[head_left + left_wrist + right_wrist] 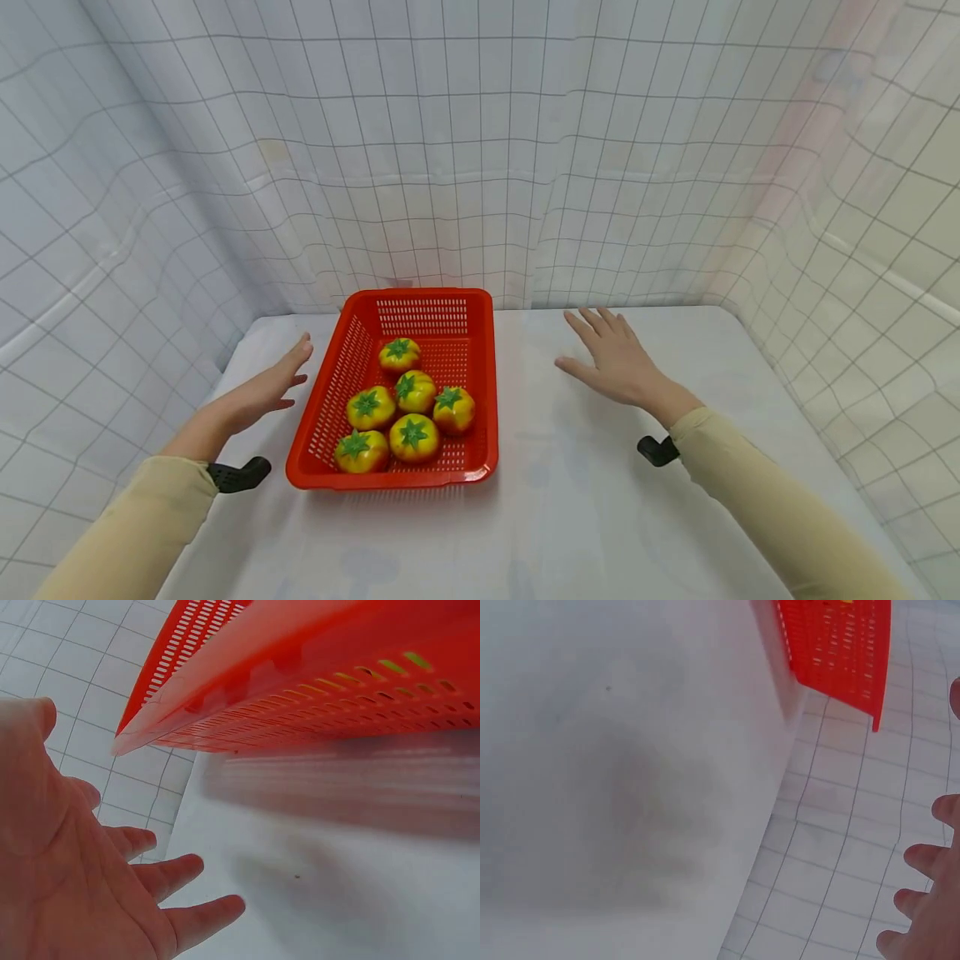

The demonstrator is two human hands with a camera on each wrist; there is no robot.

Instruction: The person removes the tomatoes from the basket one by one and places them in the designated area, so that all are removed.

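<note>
A red plastic basket (pixel 486 392) with slotted walls stands on the table, left of the middle. Inside it lie several yellow-and-red toy tomatoes (pixel 414 437) with green star-shaped tops. Just outside the basket's left wall, my left hand (pixel 262 396) is held with fingers extended, holding nothing; the left wrist view shows its palm (pixel 82 877) beside the slotted side. To the right of the basket, a wider gap away, my right hand (pixel 617 362) hovers over the table with spread fingers, also holding nothing. Only its fingertips (pixel 922 859) enter the right wrist view.
The white table (pixel 570 517) carries the basket near its back edge. Grid-patterned white curtains (pixel 480 167) hang behind the table and along both sides. A black wrist-worn device (pixel 240 475) sits on the left wrist and another black device (pixel 657 451) on the right.
</note>
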